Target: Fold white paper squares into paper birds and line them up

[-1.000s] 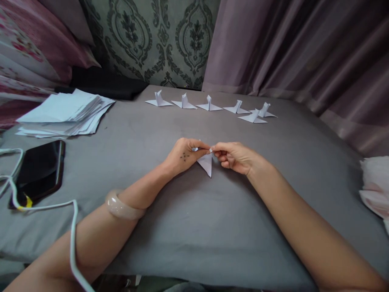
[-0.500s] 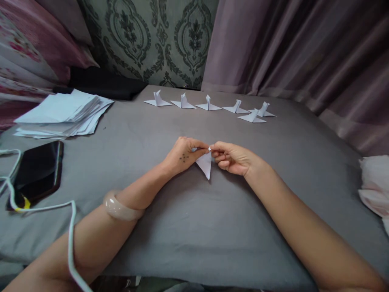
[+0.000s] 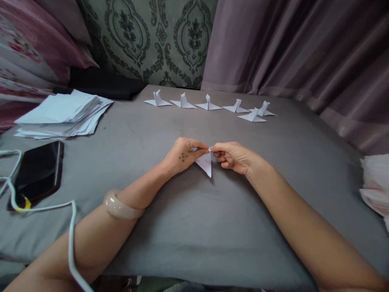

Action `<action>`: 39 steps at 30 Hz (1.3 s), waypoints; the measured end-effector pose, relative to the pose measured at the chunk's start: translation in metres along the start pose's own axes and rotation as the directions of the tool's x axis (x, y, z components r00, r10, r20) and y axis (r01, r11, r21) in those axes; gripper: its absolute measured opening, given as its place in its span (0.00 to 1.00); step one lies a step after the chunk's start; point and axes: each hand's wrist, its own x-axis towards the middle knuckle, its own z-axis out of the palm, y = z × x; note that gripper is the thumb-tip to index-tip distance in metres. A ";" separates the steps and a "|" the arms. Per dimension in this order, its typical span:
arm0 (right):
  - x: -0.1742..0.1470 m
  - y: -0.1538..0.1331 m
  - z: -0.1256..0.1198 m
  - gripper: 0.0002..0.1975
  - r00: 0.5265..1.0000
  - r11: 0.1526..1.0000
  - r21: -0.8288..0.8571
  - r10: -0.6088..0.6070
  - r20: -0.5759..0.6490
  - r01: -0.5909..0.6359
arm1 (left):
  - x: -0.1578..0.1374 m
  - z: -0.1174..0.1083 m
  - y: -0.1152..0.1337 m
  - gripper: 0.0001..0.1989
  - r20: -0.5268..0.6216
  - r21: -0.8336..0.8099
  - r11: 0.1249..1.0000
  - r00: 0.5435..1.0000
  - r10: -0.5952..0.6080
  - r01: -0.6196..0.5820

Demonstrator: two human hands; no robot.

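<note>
A small folded white paper figure (image 3: 205, 163) hangs between my hands above the grey cloth, one pointed flap facing down toward me. My left hand (image 3: 186, 154) pinches its upper part between thumb and fingers, hiding much of the left side. At the top tip, my right hand (image 3: 231, 156) pinches a tiny corner with thumb and index finger, the other fingers curled in. Farther back stand several finished-looking folded paper birds (image 3: 208, 104) in a row, two of them close together at the right end.
A stack of white paper sheets (image 3: 57, 111) lies at the back left, by a black cloth (image 3: 106, 83). Nearer, a dark phone (image 3: 39, 170) rests with a white cable (image 3: 72, 235) running over my left forearm. Whitish crumpled fabric (image 3: 377, 182) sits at the right edge.
The paper's lower point has swung slightly to the right and up. Both hands keep their pinch in nearly the same place.
</note>
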 end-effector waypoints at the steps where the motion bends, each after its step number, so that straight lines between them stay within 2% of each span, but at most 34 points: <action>1: 0.000 0.000 0.000 0.07 1.000 1.000 -0.008 0.000 -0.006 0.000 | 0.000 0.000 0.000 0.08 0.007 -0.010 1.000 1.000 -0.004 0.004; 10: 0.003 0.001 -0.003 0.09 0.998 0.998 0.014 0.055 0.023 -0.055 | -0.001 0.000 0.003 0.08 0.030 -0.072 0.997 0.999 -0.035 0.037; 18: 0.003 -0.001 -0.006 0.09 0.985 0.992 0.019 0.119 0.121 -0.122 | 0.000 0.001 0.000 0.09 0.056 -0.142 0.986 0.995 -0.077 0.084; 26: 0.002 -0.002 -0.009 0.11 0.993 0.997 -0.022 0.075 0.094 -0.074 | -0.001 0.000 0.004 0.11 0.089 -0.250 0.955 0.986 -0.144 0.162; 31: 0.000 -0.001 -0.010 0.09 0.994 0.998 -0.017 0.054 0.097 -0.053 | 0.000 0.000 0.006 0.11 0.076 -0.248 0.947 0.979 -0.191 0.204; 39: 0.000 0.000 -0.009 0.10 0.994 0.999 -0.020 0.045 0.099 -0.043 | 0.000 0.001 0.008 0.12 0.070 -0.256 0.944 0.978 -0.196 0.208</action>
